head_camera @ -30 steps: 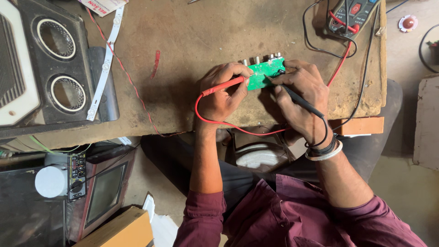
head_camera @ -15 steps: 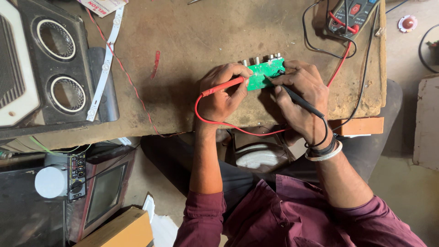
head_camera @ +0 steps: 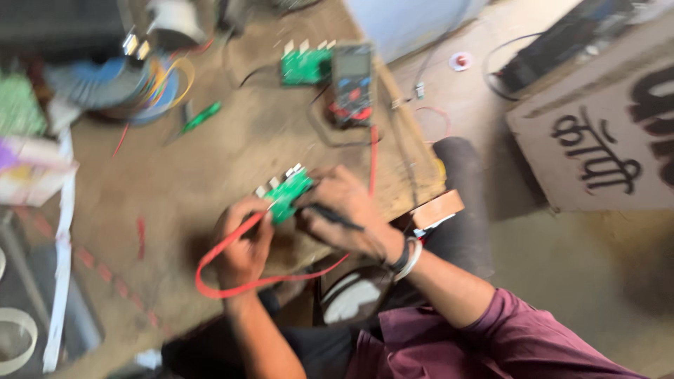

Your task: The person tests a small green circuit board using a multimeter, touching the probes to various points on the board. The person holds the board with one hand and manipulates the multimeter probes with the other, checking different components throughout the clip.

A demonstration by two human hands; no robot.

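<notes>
The picture is motion-blurred. A small green circuit board (head_camera: 288, 193) sits on the brown surface (head_camera: 210, 161) between the two hands, its long axis running from about 8 o'clock up to 2 o'clock. The left hand (head_camera: 242, 242) lies at the board's 7 o'clock, fingers closed around a red probe (head_camera: 239, 235) whose tip reaches the board's lower edge. The right hand (head_camera: 344, 210) lies at the board's 4 o'clock, touching it, fingers pinching a black probe (head_camera: 337, 216). Both hands look about equally near. A red lead (head_camera: 232, 284) loops below the left wrist. A multimeter (head_camera: 353, 81) rests farther off at 12 o'clock, beside a second green board (head_camera: 303, 67).
</notes>
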